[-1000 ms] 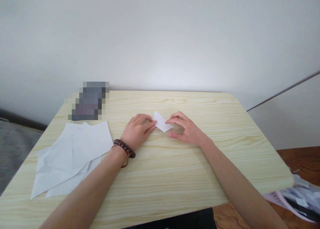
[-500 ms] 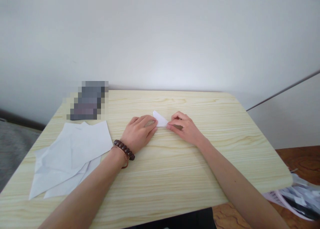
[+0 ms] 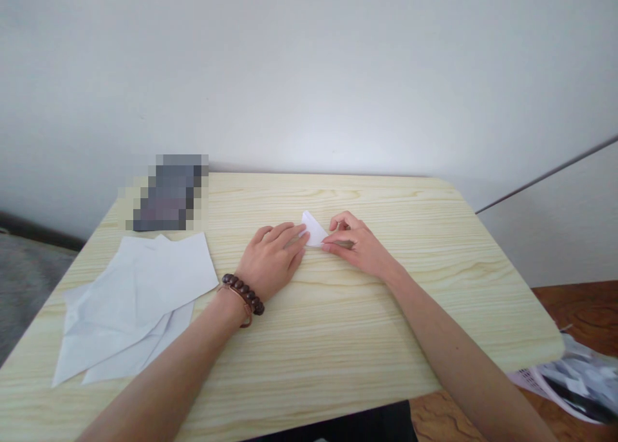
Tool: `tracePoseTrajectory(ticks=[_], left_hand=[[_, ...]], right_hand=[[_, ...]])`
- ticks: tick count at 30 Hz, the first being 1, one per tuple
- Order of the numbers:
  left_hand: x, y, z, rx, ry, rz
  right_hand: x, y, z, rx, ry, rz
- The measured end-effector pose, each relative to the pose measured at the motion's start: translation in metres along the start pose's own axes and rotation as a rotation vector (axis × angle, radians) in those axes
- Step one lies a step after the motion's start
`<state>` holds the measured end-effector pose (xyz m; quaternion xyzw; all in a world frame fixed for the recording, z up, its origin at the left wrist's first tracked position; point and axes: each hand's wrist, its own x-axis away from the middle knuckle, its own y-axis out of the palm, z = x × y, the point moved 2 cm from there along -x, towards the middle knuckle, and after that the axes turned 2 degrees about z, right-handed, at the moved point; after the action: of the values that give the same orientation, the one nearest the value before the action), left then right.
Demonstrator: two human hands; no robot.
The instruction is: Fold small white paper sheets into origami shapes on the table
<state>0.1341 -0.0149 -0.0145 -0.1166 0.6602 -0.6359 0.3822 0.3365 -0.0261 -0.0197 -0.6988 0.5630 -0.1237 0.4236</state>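
Observation:
A small folded piece of white paper (image 3: 313, 231) lies on the light wooden table (image 3: 338, 339), between my two hands. My left hand (image 3: 273, 262), with a dark bead bracelet at the wrist, lies flat with its fingers stretched out, the fingertips pressing the paper's left edge. My right hand (image 3: 355, 244) pinches the paper's right side between thumb and curled fingers. Part of the paper is hidden under the fingers.
Several loose white sheets (image 3: 135, 300) lie overlapping at the table's left. A blurred dark object (image 3: 167, 192) sits at the back left corner. A white wall stands behind the table. At lower right, beyond the table edge, a basket with papers (image 3: 570, 377) rests on a brown floor.
The paper has gone from a longer strip to a smaller triangular shape. My right hand has closed from a spread pose into a pinch on it. My left fingers slid slightly right.

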Motion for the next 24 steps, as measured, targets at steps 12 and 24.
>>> tracePoseTrajectory(ticks=[12, 24], left_hand=[[0.000, -0.001, 0.003, 0.016, 0.015, -0.056], [0.002, -0.004, 0.007, 0.004, 0.033, -0.037]], right_hand=[[-0.003, 0.004, 0.001, 0.101, 0.172, 0.087], [-0.004, 0.010, 0.003, 0.160, 0.214, 0.158]])
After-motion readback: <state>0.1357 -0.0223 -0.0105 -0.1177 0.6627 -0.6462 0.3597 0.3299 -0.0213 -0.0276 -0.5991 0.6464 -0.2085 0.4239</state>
